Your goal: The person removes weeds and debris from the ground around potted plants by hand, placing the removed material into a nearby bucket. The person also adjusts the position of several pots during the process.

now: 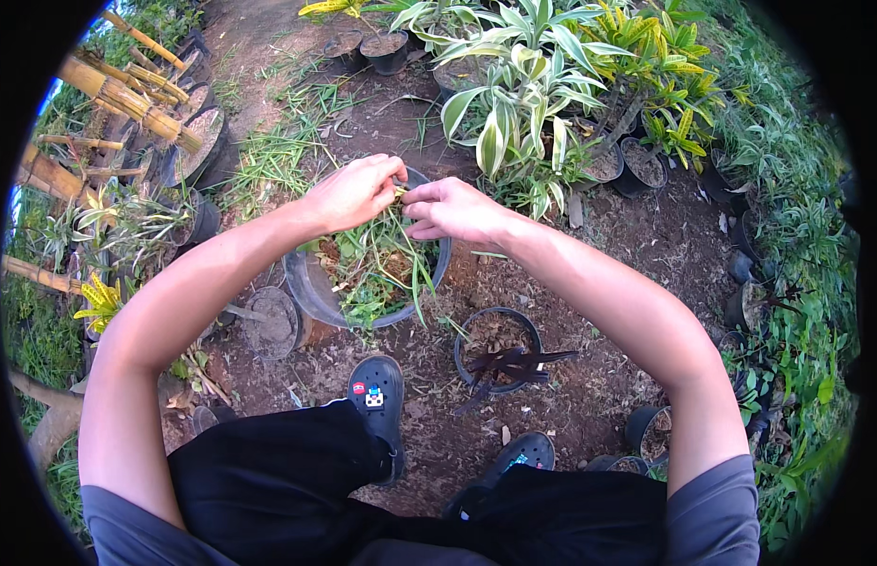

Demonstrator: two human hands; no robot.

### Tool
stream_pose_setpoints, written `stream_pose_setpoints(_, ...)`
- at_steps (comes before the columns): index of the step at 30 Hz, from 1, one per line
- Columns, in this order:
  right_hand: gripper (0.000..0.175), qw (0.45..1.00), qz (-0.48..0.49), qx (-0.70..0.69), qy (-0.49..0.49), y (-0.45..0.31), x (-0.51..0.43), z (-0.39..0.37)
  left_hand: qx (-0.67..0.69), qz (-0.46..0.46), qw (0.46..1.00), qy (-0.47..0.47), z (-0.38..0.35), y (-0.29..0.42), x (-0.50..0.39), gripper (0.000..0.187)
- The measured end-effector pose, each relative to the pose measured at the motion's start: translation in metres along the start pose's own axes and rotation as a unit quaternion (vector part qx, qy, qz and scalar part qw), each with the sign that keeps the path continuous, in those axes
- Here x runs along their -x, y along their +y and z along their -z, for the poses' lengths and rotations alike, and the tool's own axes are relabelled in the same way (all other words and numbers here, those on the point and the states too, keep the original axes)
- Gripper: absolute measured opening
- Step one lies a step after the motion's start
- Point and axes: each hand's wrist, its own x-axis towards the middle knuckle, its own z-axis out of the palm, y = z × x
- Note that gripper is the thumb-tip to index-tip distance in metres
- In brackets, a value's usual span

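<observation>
My left hand [357, 192] is above a wide dark plastic pot or tub [308, 290], its fingertips pinched on a thin yellow-green stem [400, 191]. From the right, my right hand [463, 211] meets it, fingertips close to the same stem. Whether the right fingers grip it is hard to tell, as the thumb is hidden. Long green blades [415, 272] hang below the hands. Cut grass and leafy weeds [378, 283] fill much of the tub, and some trail over its near rim.
A small pot with a dark purple plant [506, 364] stands right of my clog [378, 417]. Left of the tub is a soil-filled pot [270, 322]. Variegated potted plants [523, 106] crowd the far right. Bamboo poles [127, 102] jut in at left. Loose grass [283, 152] litters the ground.
</observation>
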Motion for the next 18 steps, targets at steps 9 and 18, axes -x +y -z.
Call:
stream_pose_setpoints(9,0.037,0.977,0.037,0.175,0.118,0.021,0.045,0.032,0.069,0.036,0.974,-0.212,-0.018,0.038,-0.006,0.044)
stream_pose_setpoints(18,0.024,0.998,0.059,-0.008,-0.017,-0.016,0.010,-0.010,0.050,0.152,0.978,0.135,0.055,0.010,-0.001,0.054)
